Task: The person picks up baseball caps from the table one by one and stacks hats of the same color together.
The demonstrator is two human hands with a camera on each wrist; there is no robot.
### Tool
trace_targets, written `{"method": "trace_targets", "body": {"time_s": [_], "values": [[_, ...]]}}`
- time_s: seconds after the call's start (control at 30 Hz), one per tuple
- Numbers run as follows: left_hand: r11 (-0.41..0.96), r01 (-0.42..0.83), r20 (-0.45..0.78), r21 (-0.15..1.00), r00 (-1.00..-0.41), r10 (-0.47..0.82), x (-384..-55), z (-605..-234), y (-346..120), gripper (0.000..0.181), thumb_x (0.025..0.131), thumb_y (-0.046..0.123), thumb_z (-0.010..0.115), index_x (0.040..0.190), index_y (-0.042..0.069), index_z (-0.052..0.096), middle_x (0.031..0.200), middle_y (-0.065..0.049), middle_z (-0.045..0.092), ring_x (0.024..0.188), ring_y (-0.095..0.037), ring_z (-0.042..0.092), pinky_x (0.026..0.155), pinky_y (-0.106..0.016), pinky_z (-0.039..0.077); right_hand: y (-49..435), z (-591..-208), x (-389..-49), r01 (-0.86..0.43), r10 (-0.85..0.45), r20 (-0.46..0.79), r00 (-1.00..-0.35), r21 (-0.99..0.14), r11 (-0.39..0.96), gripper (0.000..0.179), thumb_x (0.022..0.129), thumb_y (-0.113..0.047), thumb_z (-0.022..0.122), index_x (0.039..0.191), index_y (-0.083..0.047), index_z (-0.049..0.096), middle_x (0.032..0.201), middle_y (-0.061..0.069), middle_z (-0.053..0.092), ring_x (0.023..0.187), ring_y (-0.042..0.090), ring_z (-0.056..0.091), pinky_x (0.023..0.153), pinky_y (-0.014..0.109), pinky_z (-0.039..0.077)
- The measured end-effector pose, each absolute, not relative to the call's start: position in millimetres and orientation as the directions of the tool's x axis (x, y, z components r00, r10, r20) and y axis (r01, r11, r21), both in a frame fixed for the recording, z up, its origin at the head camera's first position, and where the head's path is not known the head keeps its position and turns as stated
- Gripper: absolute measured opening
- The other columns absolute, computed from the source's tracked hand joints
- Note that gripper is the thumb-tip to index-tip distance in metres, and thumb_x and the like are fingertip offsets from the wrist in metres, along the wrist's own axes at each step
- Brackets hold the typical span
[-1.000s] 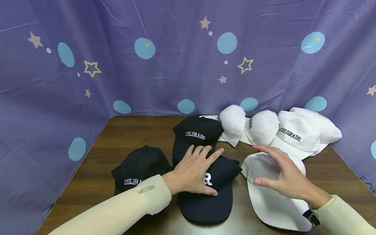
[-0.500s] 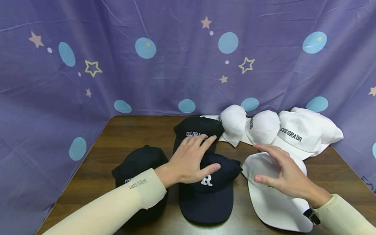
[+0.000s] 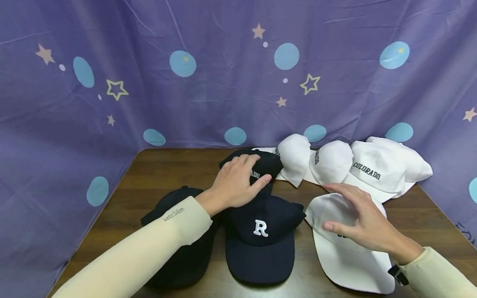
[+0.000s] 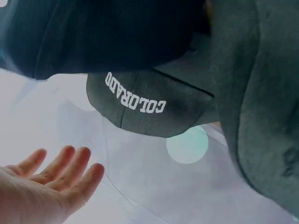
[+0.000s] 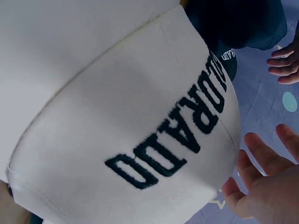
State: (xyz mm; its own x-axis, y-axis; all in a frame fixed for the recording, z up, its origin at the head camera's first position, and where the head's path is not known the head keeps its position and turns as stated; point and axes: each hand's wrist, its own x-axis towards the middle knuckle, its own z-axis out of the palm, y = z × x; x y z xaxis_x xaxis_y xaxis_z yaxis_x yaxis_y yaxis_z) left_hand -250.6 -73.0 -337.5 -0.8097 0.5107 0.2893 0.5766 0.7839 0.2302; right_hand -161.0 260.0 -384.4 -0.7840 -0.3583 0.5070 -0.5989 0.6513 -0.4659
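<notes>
Below, caps (image 3: 261,261) dot brown table (image 3: 174,166); behind, purple curtain (image 3: 222,22).

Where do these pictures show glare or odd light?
Head view: pale glare on the brown wooden table below the navy fabric cap; left wrist view: whitish haze behind the left hand; right wrist view: grey shading on the white fabric cap.

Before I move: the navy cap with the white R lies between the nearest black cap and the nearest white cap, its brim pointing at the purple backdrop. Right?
One thing is off: in the head view, the brim points toward the camera, away from the purple backdrop. The navy cap does lie between the black cap and white cap.
</notes>
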Motion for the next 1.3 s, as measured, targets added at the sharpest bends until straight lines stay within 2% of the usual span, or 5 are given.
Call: {"method": "trace_targets", "body": {"time_s": [0.23, 0.43, 0.7, 1.03, 1.3], "values": [[0.825, 0.52, 0.212, 0.223, -0.852, 0.479, -271.0, -333.7, -69.6, 0.068, 0.104, 0.059, 0.043, 0.149, 0.009, 0.05, 0.148, -0.013, 0.051, 0.135, -0.033, 0.048, 0.112, -0.049, 0.039, 262.2, -387.5, -159.5, -0.605, -0.363, 0.516, -0.776, -0.445, 0.66, 0.086, 0.069, -0.026, 0.095, 0.145, -0.016, 0.057, 0.143, 0.005, 0.058, 0.133, 0.022, 0.046, 0.105, 0.038, 0.024], [0.857, 0.466, 0.156, 0.219, -0.884, 0.441, -290.3, -332.0, -66.5, 0.072, 0.104, 0.062, 0.038, 0.15, 0.007, 0.049, 0.149, -0.014, 0.051, 0.138, -0.036, 0.045, 0.113, -0.052, 0.037, 263.6, -390.3, -158.8, -0.605, -0.361, 0.522, -0.773, -0.435, 0.667, 0.086, 0.068, -0.027, 0.096, 0.145, -0.015, 0.057, 0.143, 0.003, 0.058, 0.133, 0.021, 0.046, 0.104, 0.036, 0.025], [0.876, 0.446, 0.142, 0.184, -0.894, 0.426, -313.5, -332.1, -66.9, 0.063, 0.106, 0.053, 0.044, 0.15, 0.007, 0.049, 0.148, -0.014, 0.052, 0.135, -0.036, 0.048, 0.113, -0.051, 0.037, 264.1, -390.5, -158.2, -0.607, -0.364, 0.522, -0.771, -0.43, 0.668, 0.087, 0.068, -0.027, 0.096, 0.145, -0.015, 0.057, 0.144, 0.001, 0.057, 0.134, 0.02, 0.045, 0.107, 0.031, 0.023], [0.889, 0.435, 0.082, 0.145, -0.901, 0.427, -338.0, -338.9, -66.3, 0.061, 0.106, 0.043, 0.051, 0.157, 0.011, 0.04, 0.158, -0.013, 0.042, 0.143, -0.037, 0.04, 0.119, -0.051, 0.028, 264.2, -389.8, -156.2, -0.597, -0.353, 0.517, -0.78, -0.446, 0.667, 0.089, 0.068, -0.027, 0.096, 0.147, -0.021, 0.055, 0.145, 0.002, 0.056, 0.135, 0.018, 0.044, 0.107, 0.029, 0.023], [0.892, 0.431, -0.055, 0.134, -0.896, 0.441, -349.2, -345.7, -62.6, 0.076, 0.103, 0.054, 0.051, 0.163, 0.013, 0.028, 0.165, -0.015, 0.03, 0.151, -0.039, 0.026, 0.123, -0.056, 0.018, 263.5, -391.3, -156.8, -0.6, -0.357, 0.513, -0.781, -0.453, 0.659, 0.089, 0.067, -0.026, 0.096, 0.146, -0.016, 0.056, 0.145, 0.001, 0.056, 0.135, 0.017, 0.044, 0.108, 0.025, 0.021]]}}
